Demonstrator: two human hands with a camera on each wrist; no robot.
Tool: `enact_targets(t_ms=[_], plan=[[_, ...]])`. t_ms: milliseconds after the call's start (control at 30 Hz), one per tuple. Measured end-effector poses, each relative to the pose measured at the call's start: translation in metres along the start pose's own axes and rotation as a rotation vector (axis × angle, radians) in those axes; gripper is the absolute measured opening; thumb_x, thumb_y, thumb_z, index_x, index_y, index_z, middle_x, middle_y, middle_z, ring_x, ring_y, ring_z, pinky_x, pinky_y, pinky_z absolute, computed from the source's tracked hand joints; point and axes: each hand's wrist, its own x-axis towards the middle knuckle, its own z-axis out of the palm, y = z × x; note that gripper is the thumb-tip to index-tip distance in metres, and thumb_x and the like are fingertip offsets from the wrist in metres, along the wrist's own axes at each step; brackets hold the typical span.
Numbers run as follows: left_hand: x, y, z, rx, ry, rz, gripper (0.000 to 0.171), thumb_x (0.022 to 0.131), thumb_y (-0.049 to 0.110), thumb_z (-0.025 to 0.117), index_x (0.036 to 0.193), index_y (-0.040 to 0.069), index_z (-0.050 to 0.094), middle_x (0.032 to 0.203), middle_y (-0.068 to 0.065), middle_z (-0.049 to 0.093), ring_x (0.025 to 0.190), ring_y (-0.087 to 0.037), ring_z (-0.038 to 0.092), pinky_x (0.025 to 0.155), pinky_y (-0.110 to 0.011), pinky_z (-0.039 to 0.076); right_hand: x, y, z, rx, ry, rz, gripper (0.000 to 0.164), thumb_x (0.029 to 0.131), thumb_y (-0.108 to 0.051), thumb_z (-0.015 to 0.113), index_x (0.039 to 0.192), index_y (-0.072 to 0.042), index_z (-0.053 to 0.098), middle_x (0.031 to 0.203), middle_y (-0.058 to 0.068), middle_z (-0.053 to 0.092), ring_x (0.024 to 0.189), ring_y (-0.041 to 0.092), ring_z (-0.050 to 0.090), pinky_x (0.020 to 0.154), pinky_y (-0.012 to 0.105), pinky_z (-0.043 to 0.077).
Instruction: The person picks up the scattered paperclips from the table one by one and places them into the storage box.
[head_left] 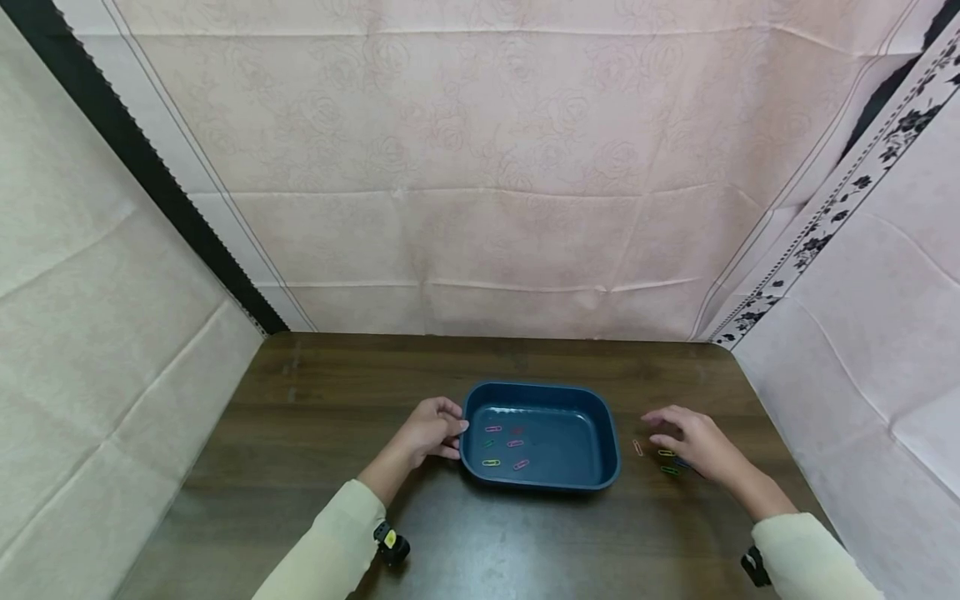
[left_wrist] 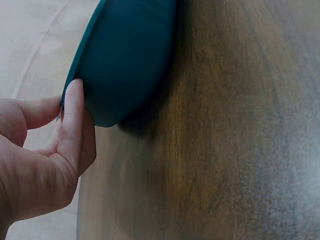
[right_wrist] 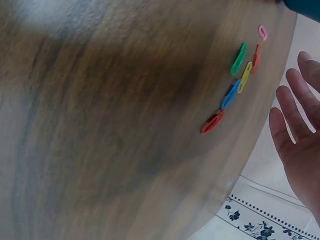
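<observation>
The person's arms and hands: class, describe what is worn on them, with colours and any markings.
The left sleeve and right sleeve are pale cream and long. A black device with a yellow patch sits at the left wrist; another black device sits at the right. The left hand and right hand wear no gloves.

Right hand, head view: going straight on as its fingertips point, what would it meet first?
The right hand would probably meet the blue tray, at its right rim; depth is unclear, so it might brush the pink paperclip between them first.
</observation>
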Motion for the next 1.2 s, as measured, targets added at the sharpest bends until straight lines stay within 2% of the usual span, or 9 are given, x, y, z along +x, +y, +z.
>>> enact_targets(t_ms=[233,500,800,1200], plan=[[-0.001,0.001,0.001,-0.004,-0.002,0.0,0.026,0.101,0.007,0.063,0.124,-0.003,0.055,0.096,-0.015,0.062,0.072,-0.021,0.061,0.063,-0.034,0.064,0.003,0.011,0.006,-0.041,-0.008,0.009,0.026,0.09,-0.009,0.079,0.115,-0.014,0.074,0.11,0.0,0.073,0.102,0.021,0.07,0.089,0.043,0.061],[0.0,0.001,0.0,-0.002,0.002,0.002,0.025,0.102,0.007,0.063,0.123,-0.003,0.055,0.095,-0.015,0.062,0.072,-0.021,0.061,0.064,-0.034,0.064,0.011,0.018,0.011,-0.087,-0.057,-0.05,0.016,0.09,-0.009,0.079,0.105,-0.013,0.075,0.098,-0.004,0.071,0.087,0.011,0.064,0.075,0.03,0.058],[-0.001,-0.001,0.0,-0.002,0.004,0.001,0.026,0.101,0.007,0.063,0.124,-0.003,0.055,0.096,-0.015,0.062,0.072,-0.022,0.061,0.065,-0.034,0.065,0.014,0.021,0.01,-0.113,-0.104,-0.06,0.012,0.089,-0.009,0.079,0.097,-0.015,0.073,0.091,-0.007,0.065,0.082,0.005,0.057,0.07,0.027,0.055],[-0.001,0.0,0.0,-0.003,-0.004,0.008,0.027,0.102,0.007,0.063,0.124,-0.004,0.054,0.093,-0.014,0.061,0.072,-0.022,0.061,0.064,-0.034,0.064,0.019,0.021,0.011,-0.135,-0.113,-0.085,0.015,0.09,-0.008,0.078,0.088,-0.018,0.068,0.086,-0.01,0.058,0.079,0.002,0.052,0.067,0.026,0.05]])
